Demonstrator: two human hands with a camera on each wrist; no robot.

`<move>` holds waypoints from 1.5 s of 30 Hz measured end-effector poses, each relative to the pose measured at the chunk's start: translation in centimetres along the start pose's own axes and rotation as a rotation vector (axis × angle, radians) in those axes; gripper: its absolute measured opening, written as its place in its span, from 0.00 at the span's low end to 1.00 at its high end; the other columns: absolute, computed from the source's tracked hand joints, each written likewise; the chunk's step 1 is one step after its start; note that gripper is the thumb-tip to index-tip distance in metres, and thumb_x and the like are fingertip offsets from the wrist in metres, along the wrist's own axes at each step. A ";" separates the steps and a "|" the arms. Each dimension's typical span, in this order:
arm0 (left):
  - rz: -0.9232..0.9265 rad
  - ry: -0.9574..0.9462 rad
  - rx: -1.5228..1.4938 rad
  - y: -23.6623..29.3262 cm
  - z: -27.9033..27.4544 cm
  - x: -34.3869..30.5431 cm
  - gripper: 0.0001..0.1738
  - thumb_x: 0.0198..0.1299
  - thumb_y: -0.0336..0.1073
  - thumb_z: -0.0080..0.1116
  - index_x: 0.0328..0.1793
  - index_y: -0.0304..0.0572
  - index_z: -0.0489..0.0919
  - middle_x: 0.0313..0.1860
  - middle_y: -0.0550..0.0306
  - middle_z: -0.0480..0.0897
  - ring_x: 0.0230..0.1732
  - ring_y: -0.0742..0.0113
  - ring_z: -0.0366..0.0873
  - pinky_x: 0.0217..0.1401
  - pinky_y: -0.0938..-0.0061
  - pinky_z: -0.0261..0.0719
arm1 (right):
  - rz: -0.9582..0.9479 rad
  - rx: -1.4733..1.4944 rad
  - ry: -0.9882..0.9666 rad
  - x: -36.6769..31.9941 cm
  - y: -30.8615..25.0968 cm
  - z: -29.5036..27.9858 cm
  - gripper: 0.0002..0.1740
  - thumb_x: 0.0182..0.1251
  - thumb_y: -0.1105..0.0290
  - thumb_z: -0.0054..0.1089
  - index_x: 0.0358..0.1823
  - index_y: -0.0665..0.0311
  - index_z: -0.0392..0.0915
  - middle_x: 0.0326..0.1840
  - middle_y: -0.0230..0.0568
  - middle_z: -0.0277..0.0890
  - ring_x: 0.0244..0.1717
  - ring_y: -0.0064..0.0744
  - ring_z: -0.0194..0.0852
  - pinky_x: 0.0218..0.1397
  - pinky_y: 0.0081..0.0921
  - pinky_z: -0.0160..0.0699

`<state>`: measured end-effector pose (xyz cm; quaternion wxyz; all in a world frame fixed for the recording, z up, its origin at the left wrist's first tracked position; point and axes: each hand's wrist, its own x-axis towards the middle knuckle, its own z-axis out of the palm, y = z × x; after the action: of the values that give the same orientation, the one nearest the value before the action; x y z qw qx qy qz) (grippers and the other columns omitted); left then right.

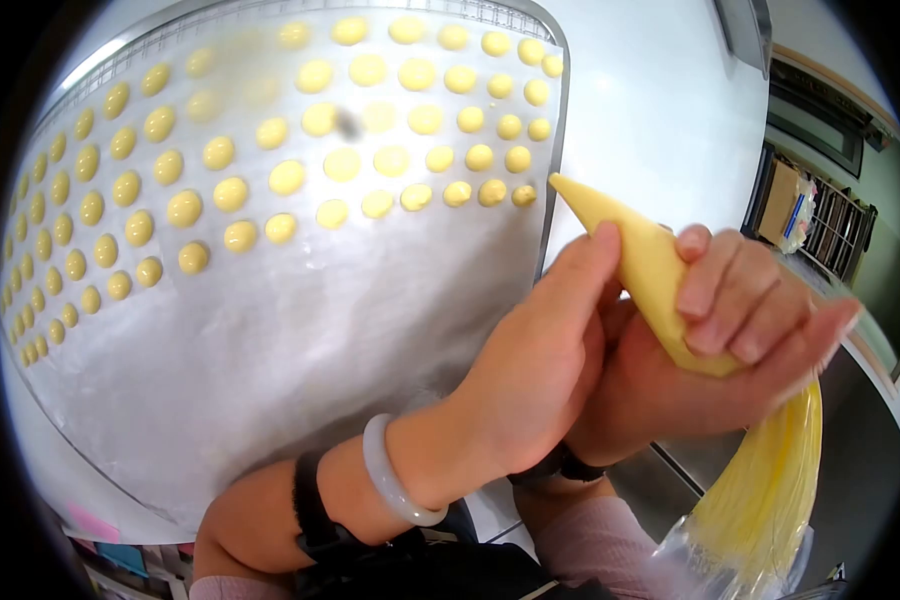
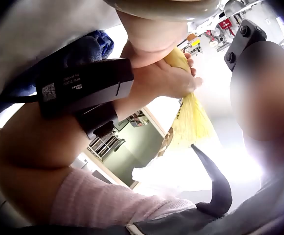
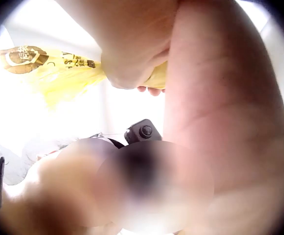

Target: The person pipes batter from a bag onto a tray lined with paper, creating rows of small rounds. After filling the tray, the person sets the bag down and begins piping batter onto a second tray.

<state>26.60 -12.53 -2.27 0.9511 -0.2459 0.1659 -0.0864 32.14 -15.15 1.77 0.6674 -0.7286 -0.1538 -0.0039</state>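
Note:
A piping bag filled with pale yellow batter slants up to the left. Its narrow tip overlaps the right rim of a tray in the head view. My right hand grips the full part, fingers curled round it, with the gathered yellow tail hanging below. Further toward the tip, my left hand holds the bag, thumb along its side; its other fingers are mostly hidden. Rows of round batter dabs lie on white baking paper; those closest to the tip have small peaks. Brown print shows on the tail in the right wrist view.
A white table extends beyond the tray's right side. At the far right stand a cardboard box and a rack. A metal-edged object sits at the table's far side.

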 end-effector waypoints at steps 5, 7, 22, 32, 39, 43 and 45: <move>0.043 0.038 0.024 0.6 -0.4 0.5 0.23 0.64 0.49 0.33 0.56 0.39 0.62 0.52 0.58 0.68 0.56 0.69 0.61 0.62 0.74 0.54 | 0.024 -0.022 0.027 0.4 1.1 -0.2 0.28 0.67 0.53 0.30 0.08 0.51 0.51 0.04 0.27 0.50 0.08 0.21 0.48 0.29 0.23 0.65; 0.026 0.025 0.009 0.8 -0.2 0.5 0.23 0.64 0.49 0.34 0.56 0.40 0.63 0.52 0.59 0.68 0.56 0.69 0.62 0.61 0.74 0.56 | 0.030 -0.023 0.047 0.4 1.1 0.1 0.27 0.67 0.53 0.31 0.08 0.52 0.51 0.04 0.27 0.50 0.08 0.22 0.50 0.29 0.22 0.65; 0.136 -0.088 0.097 4.5 4.3 -11.3 0.22 0.65 0.48 0.32 0.59 0.41 0.59 0.51 0.59 0.67 0.55 0.73 0.62 0.57 0.75 0.60 | 0.284 0.542 -0.543 -3.6 -5.6 6.9 0.28 0.62 0.41 0.29 0.20 0.50 0.72 0.25 0.29 0.72 0.60 0.47 0.58 0.68 0.51 0.30; 0.550 -0.089 -0.045 12.2 1.8 -23.2 0.22 0.65 0.45 0.34 0.59 0.40 0.59 0.54 0.60 0.66 0.57 0.72 0.60 0.62 0.74 0.54 | 0.258 0.742 -1.051 -10.4 -3.4 20.2 0.36 0.63 0.39 0.20 0.20 0.59 0.70 0.23 0.41 0.71 0.37 0.37 0.69 0.61 0.38 0.55; 0.520 -0.102 -0.049 14.0 0.7 -23.9 0.24 0.66 0.49 0.27 0.61 0.42 0.60 0.53 0.59 0.69 0.54 0.71 0.66 0.57 0.74 0.63 | 0.249 0.597 -0.936 -11.8 -3.5 22.1 0.36 0.63 0.39 0.18 0.12 0.56 0.64 0.13 0.34 0.65 0.27 0.31 0.66 0.52 0.34 0.62; 0.512 -0.128 -0.071 14.5 0.6 -23.9 0.24 0.66 0.48 0.28 0.60 0.43 0.61 0.52 0.59 0.69 0.53 0.71 0.67 0.56 0.75 0.63 | 0.237 0.567 -0.977 -11.6 -2.9 22.0 0.35 0.64 0.39 0.17 0.10 0.55 0.61 0.12 0.33 0.64 0.24 0.31 0.65 0.50 0.34 0.63; 0.515 -0.119 -0.083 14.6 0.6 -23.8 0.24 0.66 0.49 0.28 0.60 0.43 0.60 0.52 0.59 0.69 0.53 0.71 0.67 0.56 0.75 0.63 | 0.220 0.545 -0.954 -11.6 -2.9 22.1 0.36 0.64 0.40 0.16 0.10 0.55 0.61 0.11 0.32 0.63 0.22 0.30 0.64 0.48 0.34 0.64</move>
<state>5.90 6.18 -2.50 0.9388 -0.2392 0.1702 0.1801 15.99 3.98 -0.26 0.6846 -0.4623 -0.3572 0.4359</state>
